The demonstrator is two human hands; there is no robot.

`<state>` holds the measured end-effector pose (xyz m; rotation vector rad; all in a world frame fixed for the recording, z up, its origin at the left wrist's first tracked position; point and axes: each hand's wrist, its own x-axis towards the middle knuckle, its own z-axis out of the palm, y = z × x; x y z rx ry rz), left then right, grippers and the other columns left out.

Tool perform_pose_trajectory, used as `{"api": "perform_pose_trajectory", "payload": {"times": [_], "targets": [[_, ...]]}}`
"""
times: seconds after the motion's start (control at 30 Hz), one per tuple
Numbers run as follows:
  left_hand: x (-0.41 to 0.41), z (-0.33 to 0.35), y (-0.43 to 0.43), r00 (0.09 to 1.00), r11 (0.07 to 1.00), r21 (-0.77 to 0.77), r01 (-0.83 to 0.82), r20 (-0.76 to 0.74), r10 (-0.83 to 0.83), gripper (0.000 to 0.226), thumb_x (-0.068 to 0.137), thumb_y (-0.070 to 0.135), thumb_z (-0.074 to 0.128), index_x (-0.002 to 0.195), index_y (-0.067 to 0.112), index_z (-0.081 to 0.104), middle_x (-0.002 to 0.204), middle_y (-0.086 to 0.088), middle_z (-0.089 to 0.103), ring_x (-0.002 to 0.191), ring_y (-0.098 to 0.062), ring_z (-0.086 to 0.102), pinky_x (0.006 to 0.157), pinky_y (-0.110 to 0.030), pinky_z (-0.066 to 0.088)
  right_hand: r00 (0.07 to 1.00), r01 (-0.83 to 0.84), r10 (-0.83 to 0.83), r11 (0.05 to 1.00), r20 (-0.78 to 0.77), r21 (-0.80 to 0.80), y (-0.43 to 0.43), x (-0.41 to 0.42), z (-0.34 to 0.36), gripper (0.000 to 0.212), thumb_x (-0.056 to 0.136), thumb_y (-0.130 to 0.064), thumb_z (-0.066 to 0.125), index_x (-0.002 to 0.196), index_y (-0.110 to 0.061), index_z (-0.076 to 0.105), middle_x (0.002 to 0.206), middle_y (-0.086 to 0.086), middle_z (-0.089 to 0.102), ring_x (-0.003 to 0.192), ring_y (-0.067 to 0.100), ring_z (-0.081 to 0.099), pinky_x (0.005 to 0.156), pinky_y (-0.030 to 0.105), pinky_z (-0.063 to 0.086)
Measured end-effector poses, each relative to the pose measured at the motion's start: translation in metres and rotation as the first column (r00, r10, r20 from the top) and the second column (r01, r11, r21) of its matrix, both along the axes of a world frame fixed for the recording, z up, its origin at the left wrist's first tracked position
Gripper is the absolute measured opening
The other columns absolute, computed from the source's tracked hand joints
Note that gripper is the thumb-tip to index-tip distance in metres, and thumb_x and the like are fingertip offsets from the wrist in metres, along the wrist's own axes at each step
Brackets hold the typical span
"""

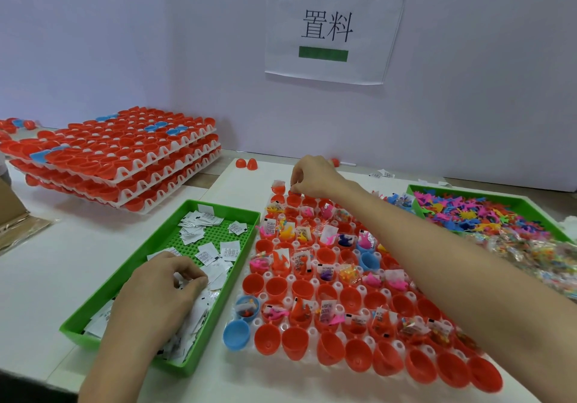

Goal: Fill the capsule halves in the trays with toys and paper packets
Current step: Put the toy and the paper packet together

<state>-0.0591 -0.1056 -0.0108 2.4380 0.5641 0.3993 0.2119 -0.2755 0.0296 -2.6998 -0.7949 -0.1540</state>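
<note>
A white tray (pixel 291 277) in front of me holds rows of red and a few blue capsule halves (pixel 276 287); some carry toys and paper packets, others hold nothing. My right hand (pixel 312 175) reaches to the tray's far row, fingertips pinched over a red half there; what they hold is hidden. My left hand (pixel 162 287) lies in the green tray (pixel 240 215) on the left, fingers curled and pinching among white paper packets (pixel 215 254).
A second green tray (pixel 415 188) at the right holds colourful plastic toys (pixel 474 212), with clear bagged beads (pixel 530 256) beside it. Stacked trays of capsule halves (pixel 118 152) stand at the back left. Loose red halves (pixel 246 163) lie near the wall. Cardboard sits at the far left.
</note>
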Motion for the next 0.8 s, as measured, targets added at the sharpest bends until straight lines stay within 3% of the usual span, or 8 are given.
{"api": "perform_pose_trajectory", "payload": {"times": [0.13, 0.27, 0.37, 0.47, 0.7, 0.8], "targets": [[0.000, 0.000, 0.000, 1.000, 1.000, -0.005, 0.000, 0.002, 0.000, 0.025, 0.083, 0.023, 0.080, 0.063, 0.033, 0.067, 0.083, 0.009, 0.062, 0.072, -0.008, 0.056, 0.060, -0.029, 0.039, 0.999, 0.035, -0.034, 0.999, 0.024, -0.016, -0.001, 0.002, -0.002, 0.014, 0.091, -0.029, 0.071, 0.096, -0.018, 0.078, 0.097, -0.004, 0.075, 0.095, 0.015, 0.061, 0.098, 0.042, 0.034], [-0.001, 0.000, 0.001, 1.000, 1.000, -0.008, 0.001, 0.006, -0.001, 0.025, 0.082, 0.023, 0.081, 0.063, 0.033, 0.068, 0.081, 0.010, 0.062, 0.072, -0.007, 0.057, 0.058, -0.027, 0.037, 0.999, 0.040, -0.039, 0.999, -0.023, 0.029, -0.004, 0.005, 0.000, 0.030, 0.098, -0.034, 0.060, 0.094, -0.012, 0.079, 0.073, -0.009, 0.066, 0.072, 0.010, 0.051, 0.095, 0.041, 0.033], [0.000, -0.001, 0.000, 1.000, 1.000, -0.016, -0.004, 0.022, 0.004, 0.026, 0.082, 0.021, 0.081, 0.062, 0.032, 0.068, 0.078, 0.010, 0.063, 0.069, -0.008, 0.057, 0.057, -0.027, 0.037, 0.998, 0.052, -0.048, 0.991, -0.040, 0.124, -0.012, 0.006, 0.009, 0.027, 0.100, -0.033, 0.056, 0.103, -0.017, 0.078, 0.089, -0.008, 0.072, 0.085, 0.015, 0.058, 0.093, 0.039, 0.034], [-0.001, -0.001, 0.001, 0.999, 0.999, -0.040, -0.018, 0.051, 0.020, 0.025, 0.082, 0.019, 0.081, 0.062, 0.030, 0.070, 0.067, 0.009, 0.062, 0.055, -0.011, 0.056, 0.054, -0.027, 0.038, 0.997, 0.073, -0.064, 0.974, -0.051, 0.217, -0.035, 0.010, 0.024, 0.020, 0.099, -0.030, 0.058, 0.103, -0.021, 0.076, 0.077, -0.018, 0.063, 0.085, 0.012, 0.059, 0.096, 0.039, 0.040], [-0.004, 0.000, 0.001, 0.978, 0.993, -0.101, -0.061, 0.192, 0.080, 0.022, 0.080, 0.020, 0.081, 0.063, 0.029, 0.070, 0.052, 0.000, 0.059, 0.053, -0.020, 0.059, 0.047, -0.025, 0.040, 0.960, 0.278, -0.264, 0.938, -0.090, 0.209, -0.166, 0.024, 0.046, 0.016, 0.097, -0.022, 0.062, 0.098, -0.014, 0.076, 0.088, 0.003, 0.072, 0.070, 0.010, 0.059, 0.060, 0.024, 0.042], [-0.004, -0.003, 0.004, 0.960, 0.990, -0.113, -0.086, 0.255, 0.112, 0.023, 0.079, 0.022, 0.084, 0.063, 0.025, 0.068, 0.052, -0.005, 0.056, 0.057, -0.027, 0.055, 0.048, -0.017, 0.037, 0.919, 0.389, -0.378, 0.915, -0.115, 0.105, -0.227, 0.020, 0.038, 0.016, 0.096, -0.023, 0.063, 0.093, -0.013, 0.076, 0.090, 0.006, 0.074, 0.070, 0.015, 0.062, 0.062, 0.026, 0.043]]}}
